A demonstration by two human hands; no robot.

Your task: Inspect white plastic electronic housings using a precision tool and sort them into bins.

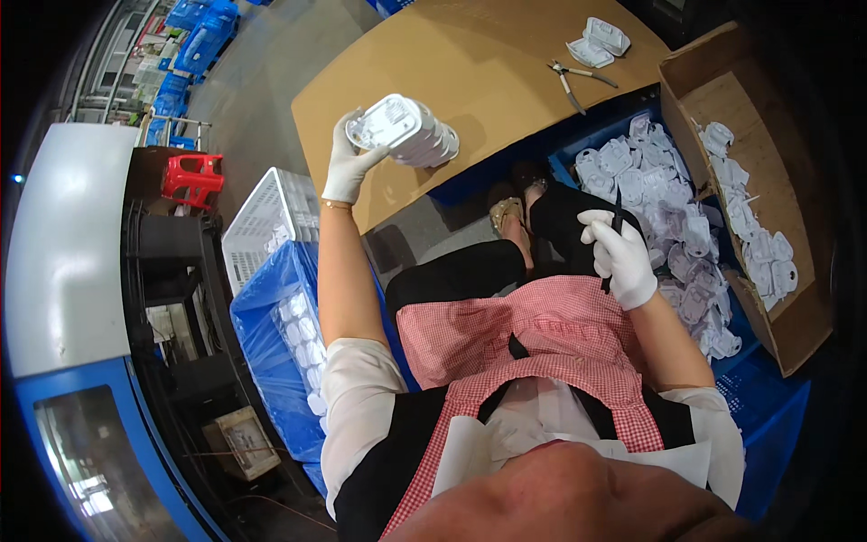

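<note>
My left hand, in a white glove, is closed around the near end of a row of stacked white plastic housings at the tan tabletop. Whether the stack rests on the table or is held just above it, I cannot tell. My right hand, also gloved in white, is raised over my right thigh. Its fingers are closed on a thin black stick-like tool, which points up and away from me; its exact kind is unclear.
Diagonal cutters and a few loose white housings lie on the table's far right. A blue crate full of white parts and a cardboard box stand right. At left are a blue-lined bin, a white basket and a red stool.
</note>
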